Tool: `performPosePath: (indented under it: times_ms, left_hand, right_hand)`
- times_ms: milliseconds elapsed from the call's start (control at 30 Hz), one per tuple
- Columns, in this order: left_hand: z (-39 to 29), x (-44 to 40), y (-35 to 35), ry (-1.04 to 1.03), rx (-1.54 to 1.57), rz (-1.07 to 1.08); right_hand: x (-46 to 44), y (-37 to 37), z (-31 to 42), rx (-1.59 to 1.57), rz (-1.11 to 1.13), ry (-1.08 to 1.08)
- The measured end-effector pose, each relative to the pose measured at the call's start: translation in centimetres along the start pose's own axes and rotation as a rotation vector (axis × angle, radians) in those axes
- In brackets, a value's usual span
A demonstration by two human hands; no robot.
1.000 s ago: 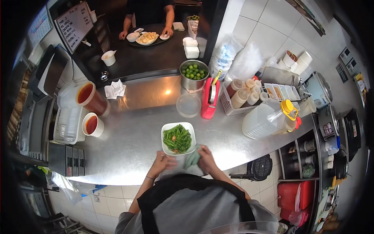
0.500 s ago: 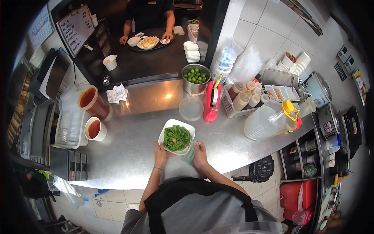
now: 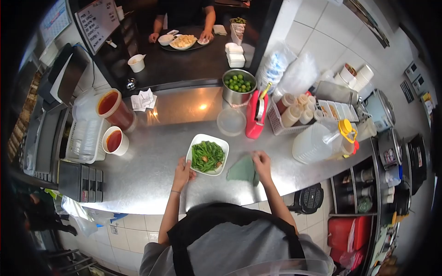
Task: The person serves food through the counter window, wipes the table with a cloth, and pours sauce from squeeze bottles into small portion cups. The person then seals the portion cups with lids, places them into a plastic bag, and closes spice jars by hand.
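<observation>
A white square bowl (image 3: 225,146) of cooked green vegetables (image 3: 207,155) is on the steel counter in front of me. At its lower left corner, my left hand (image 3: 183,171) grips the rim, fingers tucked at the edge. To the right of the bowl, my right hand (image 3: 262,166) pinches the side of a green cloth (image 3: 241,169), which is spread over the counter. The cloth and the bowl are slightly apart.
Behind the bowl stand a clear round lid (image 3: 231,122), a red tape dispenser (image 3: 256,115) and a pot of green limes (image 3: 238,94). Sauce containers (image 3: 115,140) are left; a large jug (image 3: 317,142) and bottle basket (image 3: 286,124) right. Across the pass, a person's hands touch a tray (image 3: 189,47).
My right hand has moved right, away from the bowl, drawing the green cloth out from beside it. The bowl stays nearly in place with my left hand at its corner.
</observation>
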State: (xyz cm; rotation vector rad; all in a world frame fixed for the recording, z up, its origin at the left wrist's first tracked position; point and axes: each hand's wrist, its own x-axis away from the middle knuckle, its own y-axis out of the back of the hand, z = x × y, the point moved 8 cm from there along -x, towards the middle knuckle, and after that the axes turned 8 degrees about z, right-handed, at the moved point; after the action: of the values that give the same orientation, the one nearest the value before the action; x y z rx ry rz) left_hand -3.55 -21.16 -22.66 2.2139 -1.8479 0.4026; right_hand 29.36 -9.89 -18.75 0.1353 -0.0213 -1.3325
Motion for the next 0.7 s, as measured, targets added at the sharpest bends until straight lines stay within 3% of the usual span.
performPosePath:
  times_ms: [33,100,200,267,300,333,367,500,567,700]
  left_hand:
    - [0.1,0.0,-0.4,0.002,-0.005,0.012]
    - [0.0,-0.6,-0.7,0.017,0.014,0.027]
    - [0.7,-0.6,-0.9,0.037,0.065,0.038]
    - [3.9,-0.5,-0.7,-0.181,0.037,-0.026]
    - [3.1,-0.5,-1.2,-0.185,0.090,-0.041]
    - [1.9,-0.2,-1.9,-0.156,0.120,-0.018]
    - [2.0,0.3,-2.2,-0.109,0.075,-0.020]
    - [-0.8,-1.6,0.1,-0.074,0.200,0.043]
    - [-4.2,-4.3,2.7,-0.081,0.108,0.032]
    - [-10.3,-12.9,8.4,-0.146,-0.047,0.044]
  right_hand:
    - [-1.9,-1.5,-0.1,0.039,-0.015,-0.020]
    - [-5.4,-5.9,1.7,0.198,-0.009,0.270]
    - [-7.2,-10.8,1.7,0.307,0.093,0.192]
    - [-6.2,-12.2,3.1,0.617,0.131,0.232]
    - [-4.6,-11.4,3.9,0.644,-0.080,0.555]
    - [-3.7,-10.4,3.7,0.570,-0.093,0.549]
    - [-2.7,-8.6,3.8,0.471,-0.084,0.395]
    - [3.0,-2.6,-0.4,0.493,-0.195,0.142]
    - [4.9,-2.0,1.3,0.324,-0.246,0.245]
    - [4.4,-2.6,-1.2,0.326,-0.370,0.092]
